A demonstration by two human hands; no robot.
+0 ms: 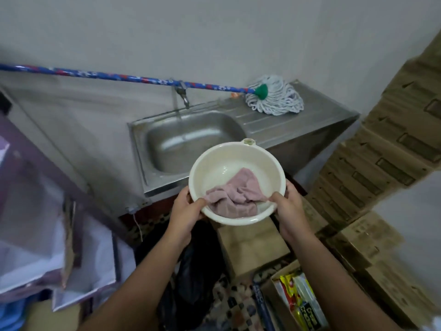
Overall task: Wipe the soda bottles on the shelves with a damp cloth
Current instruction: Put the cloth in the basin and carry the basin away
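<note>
Head view looks down on both hands, apart, each clamped on the rim of a cream basin (241,151). The left hand (185,212) grips the near-left rim with its thumb hooked inside; the right hand (290,204) grips the near-right rim, thumb inside and touching the edge of the pink cloth (235,193). That cloth lies crumpled in the near half of the basin, which hangs in front of a steel sink (191,139). Whether the cloth is wet cannot be told. A tap (182,94) stands behind the sink bowl, and a mop (274,95) lies on the draining board, its patterned handle running off the left edge. Stacked cardboard boxes (386,151) rise on the right, partly cut off. Blurred clutter at lower left is hard to make out. No soda bottles or shelves are visible.
</note>
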